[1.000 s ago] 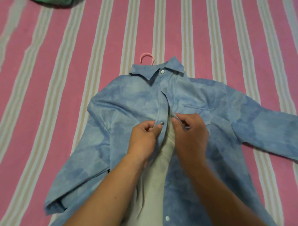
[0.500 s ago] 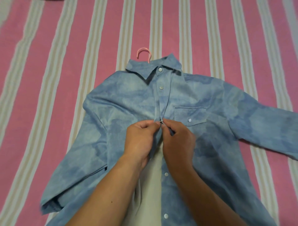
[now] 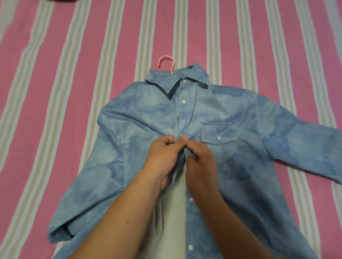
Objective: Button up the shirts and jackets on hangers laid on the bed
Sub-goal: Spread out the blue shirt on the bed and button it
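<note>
A blue mottled denim shirt [image 3: 231, 166] lies face up on the bed, hung on a pink hanger [image 3: 166, 62] whose hook shows above the collar. The top two snaps [image 3: 184, 101] are closed. My left hand [image 3: 162, 157] pinches the left placket edge, its thumb pressing down at the third snap. My right hand [image 3: 200, 162] pinches the right placket edge against it. Both hands meet at chest height beside the breast pocket [image 3: 219, 133]. Below the hands the front lies apart, showing the pale lining [image 3: 174, 212] and two loose snaps [image 3: 191, 199].
The bed is covered by a pink sheet with white and beige stripes [image 3: 74, 74]. The shirt's right-side sleeve [image 3: 305, 147] stretches out toward the right edge. A dark object [image 3: 63, 1] peeks in at the top left.
My hands have brought the two placket edges together at the third snap, and my left thumb now presses on it. The breast pocket came into view as the right front was pulled flat.
</note>
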Demonstrator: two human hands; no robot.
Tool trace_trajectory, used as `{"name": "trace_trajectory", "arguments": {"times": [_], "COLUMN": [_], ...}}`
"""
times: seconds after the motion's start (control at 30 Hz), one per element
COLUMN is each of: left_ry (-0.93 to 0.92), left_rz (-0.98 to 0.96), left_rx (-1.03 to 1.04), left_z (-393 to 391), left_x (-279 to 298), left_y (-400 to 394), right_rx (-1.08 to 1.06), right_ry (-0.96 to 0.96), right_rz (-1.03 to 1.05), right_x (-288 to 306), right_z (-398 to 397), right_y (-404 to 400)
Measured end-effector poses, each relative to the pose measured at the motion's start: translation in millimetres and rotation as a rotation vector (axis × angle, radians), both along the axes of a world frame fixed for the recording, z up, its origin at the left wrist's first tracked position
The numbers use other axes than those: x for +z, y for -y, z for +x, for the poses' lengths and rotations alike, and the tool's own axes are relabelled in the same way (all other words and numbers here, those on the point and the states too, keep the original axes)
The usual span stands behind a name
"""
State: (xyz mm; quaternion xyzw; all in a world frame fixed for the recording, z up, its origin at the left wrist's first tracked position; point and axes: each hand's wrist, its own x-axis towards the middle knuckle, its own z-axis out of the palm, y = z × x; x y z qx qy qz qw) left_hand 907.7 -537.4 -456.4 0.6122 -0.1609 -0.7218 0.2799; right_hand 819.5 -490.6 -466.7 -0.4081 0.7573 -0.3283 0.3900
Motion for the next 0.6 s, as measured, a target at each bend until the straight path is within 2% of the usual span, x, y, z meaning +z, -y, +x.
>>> {"name": "trace_trajectory", "arguments": {"times": [0.1,0.2,0.27,0.43,0.53,0.6], "left_ry": [0.098,0.382,0.495,0.562,0.56,0.562], "left_rz": [-0.084,-0.185,-0.24,-0.355,-0.349,-0.334], "left_rx": [-0.093,-0.282,-0.334,-0.308,-0.269,-0.352], "left_z": [2.1,0.3,-3.4,-5.2,-3.2,2.8], "left_x": [-4.0,-6.0,-4.7,-12.5,-20.7,-22.9], "left_y": [7.0,17.4,20.3,16.8,15.2,16.5], "right_rx": [-0.065,-0.017,0.01,0.057,0.09,0.128], "right_ry": [0.139,0.044,0.005,0.02,0.044,0.029], "right_rz": [0.021,0.007,-0.005,0.005,0.038,0.065], "right_x": [7.1,16.2,17.6,17.3,13.0,11.2], "right_z": [-6.7,-4.3,-3.0,-10.3,-15.1,-22.9], "right_y": [-0.9,-7.2,-9.4,-9.7,-5.6,4.1]}}
